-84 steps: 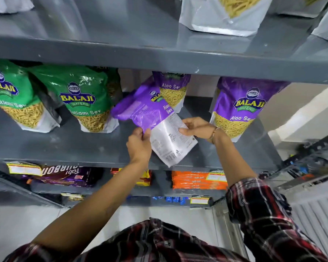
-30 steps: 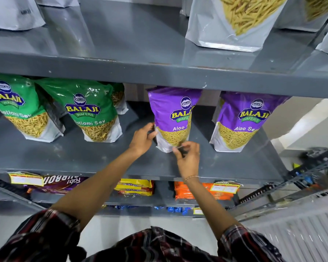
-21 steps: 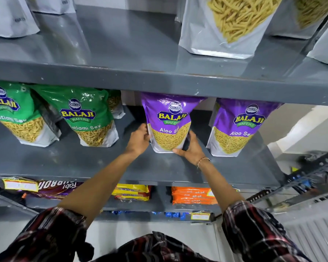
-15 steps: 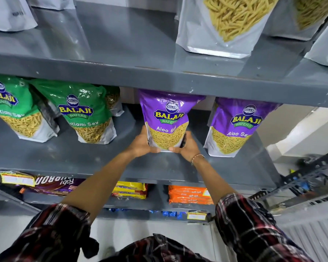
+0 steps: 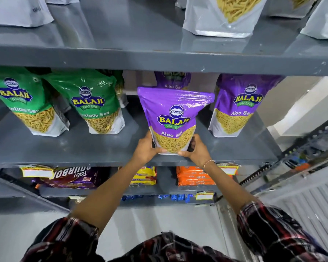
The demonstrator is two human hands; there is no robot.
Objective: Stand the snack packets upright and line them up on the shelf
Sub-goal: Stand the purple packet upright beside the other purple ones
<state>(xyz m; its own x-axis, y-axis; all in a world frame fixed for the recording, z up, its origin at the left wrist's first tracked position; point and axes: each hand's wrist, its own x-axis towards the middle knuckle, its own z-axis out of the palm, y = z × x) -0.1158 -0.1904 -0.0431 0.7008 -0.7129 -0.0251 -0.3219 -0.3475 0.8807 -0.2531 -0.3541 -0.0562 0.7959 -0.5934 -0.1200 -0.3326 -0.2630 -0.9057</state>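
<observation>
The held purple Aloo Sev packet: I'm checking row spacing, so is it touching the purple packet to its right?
Apart. The head view shows bare grey shelf between the held Aloo Sev packet and the right-hand purple packet.

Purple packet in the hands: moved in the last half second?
Yes. The purple packet has come forward toward the shelf's front edge, opening a gap to the packet behind.

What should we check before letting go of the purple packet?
1. Both hands hold it: left hand and right hand grip the base of the purple packet: ok.
2. Packet upright, label facing out: ok.
3. Base fully resting on the shelf: cannot tell, fingers cover it.
4. In line with the right purple packet: not ok, it sits nearer the front edge.
5. Not touching its neighbours: ok.
</observation>
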